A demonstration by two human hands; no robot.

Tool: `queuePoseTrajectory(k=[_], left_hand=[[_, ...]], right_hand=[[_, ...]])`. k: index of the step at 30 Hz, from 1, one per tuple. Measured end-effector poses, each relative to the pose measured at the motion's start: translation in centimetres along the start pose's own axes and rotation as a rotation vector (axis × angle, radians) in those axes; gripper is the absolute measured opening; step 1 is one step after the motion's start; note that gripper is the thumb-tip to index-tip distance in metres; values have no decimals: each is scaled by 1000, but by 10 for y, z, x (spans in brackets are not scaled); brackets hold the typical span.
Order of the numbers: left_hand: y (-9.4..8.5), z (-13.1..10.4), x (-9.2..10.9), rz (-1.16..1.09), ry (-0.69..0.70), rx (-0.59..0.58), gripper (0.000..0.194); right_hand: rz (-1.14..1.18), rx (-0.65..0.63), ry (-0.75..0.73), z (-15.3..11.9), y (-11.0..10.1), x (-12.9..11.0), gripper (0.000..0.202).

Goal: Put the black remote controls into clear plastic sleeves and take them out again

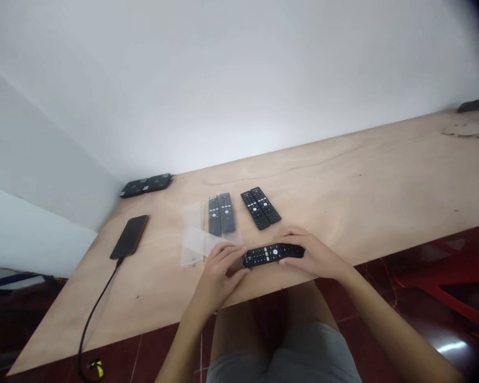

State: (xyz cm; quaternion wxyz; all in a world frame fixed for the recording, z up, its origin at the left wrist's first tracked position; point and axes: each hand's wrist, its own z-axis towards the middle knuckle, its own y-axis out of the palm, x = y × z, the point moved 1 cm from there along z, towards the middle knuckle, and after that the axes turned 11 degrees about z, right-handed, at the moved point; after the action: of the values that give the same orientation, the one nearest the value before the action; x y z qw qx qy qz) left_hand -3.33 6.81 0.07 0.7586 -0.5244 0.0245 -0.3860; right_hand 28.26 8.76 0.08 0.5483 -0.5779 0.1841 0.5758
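A black remote control lies crosswise near the table's front edge, its buttons facing up. My right hand grips its right end, thumb on the near side and fingers on the far side. At the other end, my left hand curves around the tip, thumb and fingers touching or very near it. Just beyond are two bare remotes side by side. To their left, two more remotes rest in clear plastic sleeves, beside empty-looking plastic sleeves.
A phone with a black cable running over the front edge lies at the left. Two black boxes sit by the wall. A red chair stands below right. Dark and beige items lie far right on the wooden table.
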Motion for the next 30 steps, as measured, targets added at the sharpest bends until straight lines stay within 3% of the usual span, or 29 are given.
queuePoseTrajectory(k=[4,9,14,16,22,30], left_hand=[[5,-1,-1,60,24,88,37],[6,0,7,43,49,86,18],[-6,-2,3,56,6,-101,34],[-10,-3,-1,30,14,-126,41],[-9,2,-3,-14,-22,-23,49],[1,-3,-4,13,34,65,49]], right_hand=[[-37,9,-14,1,3,1,41],[-64,0,-30,0,3,4,41],[-52,-14,-39,-1,2,4,41],[-26,-24,-54,1,2,3,41],[53,-18,-65,7,6,-1,39],[-56,-47,-50,6,8,-1,39]])
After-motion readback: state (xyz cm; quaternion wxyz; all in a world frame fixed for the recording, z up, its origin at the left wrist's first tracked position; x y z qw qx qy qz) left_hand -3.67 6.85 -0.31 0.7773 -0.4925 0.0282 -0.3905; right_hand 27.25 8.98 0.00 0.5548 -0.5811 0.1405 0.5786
